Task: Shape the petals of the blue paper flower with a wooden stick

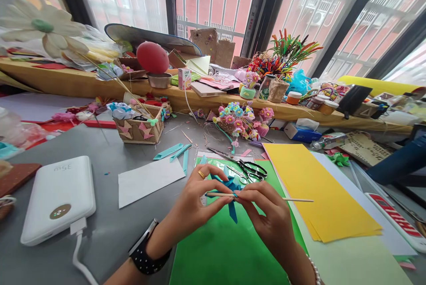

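Note:
A thin wooden stick (297,200) lies level across both hands, above a green sheet (229,249). My left hand (199,194) is closed, with thumb and fingers pinching the stick near its left end. Fingertips of my right hand (269,207) pinch the stick and a bit of blue paper at its middle. A folded blue paper piece (232,212) with several pointed strips hangs around the stick between the hands, partly hidden by fingers. Black-handled scissors (251,170) lie just beyond the hands.
Yellow paper sheets (319,187) lie to the right, a white paper (149,183) and teal strips (169,151) to the left. A white power bank (61,201) with a cable sits at far left. Behind stand a cardboard box (140,127) and crochet flowers (236,119).

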Motion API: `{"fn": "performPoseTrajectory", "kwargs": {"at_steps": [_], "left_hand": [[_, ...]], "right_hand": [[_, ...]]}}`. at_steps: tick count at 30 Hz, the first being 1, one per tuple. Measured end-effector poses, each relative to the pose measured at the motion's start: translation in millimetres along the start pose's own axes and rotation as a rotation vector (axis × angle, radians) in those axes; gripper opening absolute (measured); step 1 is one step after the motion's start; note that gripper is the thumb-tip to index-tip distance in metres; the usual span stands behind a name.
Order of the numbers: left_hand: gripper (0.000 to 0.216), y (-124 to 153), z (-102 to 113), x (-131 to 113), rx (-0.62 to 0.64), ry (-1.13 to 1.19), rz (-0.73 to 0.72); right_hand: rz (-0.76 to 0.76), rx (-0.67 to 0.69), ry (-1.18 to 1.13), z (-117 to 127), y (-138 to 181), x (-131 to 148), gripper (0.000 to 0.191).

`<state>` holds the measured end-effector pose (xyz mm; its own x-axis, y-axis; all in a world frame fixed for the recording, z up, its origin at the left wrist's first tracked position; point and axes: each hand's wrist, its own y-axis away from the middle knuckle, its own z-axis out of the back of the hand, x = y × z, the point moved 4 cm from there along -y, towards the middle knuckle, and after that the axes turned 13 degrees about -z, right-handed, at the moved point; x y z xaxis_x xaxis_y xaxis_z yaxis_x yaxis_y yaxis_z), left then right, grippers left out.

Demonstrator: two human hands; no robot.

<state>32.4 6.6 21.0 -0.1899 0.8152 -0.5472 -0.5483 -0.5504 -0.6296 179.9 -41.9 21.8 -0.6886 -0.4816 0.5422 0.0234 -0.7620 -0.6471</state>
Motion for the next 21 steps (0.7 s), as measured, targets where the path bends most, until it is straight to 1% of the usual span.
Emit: {"fn": "performPoseTrajectory", "kwargs": {"at_steps": [4,7,11,17,21], "left_hand": [[0.009,0.0,0.6,-1.8,-0.025,-0.058,-0.066],[0.010,0.0,1.5,-2.9,-0.055,-0.122,-0.109],[0.010,0.1,1.1,-4.8,-0.062,-0.184,-0.166],[0.013,0.6,-0.5,-10.1,-0.060,-0.244,-0.247],[0.015,1.8,-2.4,-11.6,-0.072,-0.253,-0.289]], "right_hand": [[-0.004,-0.007,-0.005,0.9,0.3,0.9,0.014],[-0.056,0.022,-0.046,0.4,-1.0,-0.7,0.013],[-0.190,0.102,-0.153,-1.3,-2.9,-5.6,0.006],[-0.404,0.181,-0.263,-2.4,-4.3,-13.0,0.009],[-0.513,0.292,-0.286,-3.7,-5.1,-17.8,0.011]]}}
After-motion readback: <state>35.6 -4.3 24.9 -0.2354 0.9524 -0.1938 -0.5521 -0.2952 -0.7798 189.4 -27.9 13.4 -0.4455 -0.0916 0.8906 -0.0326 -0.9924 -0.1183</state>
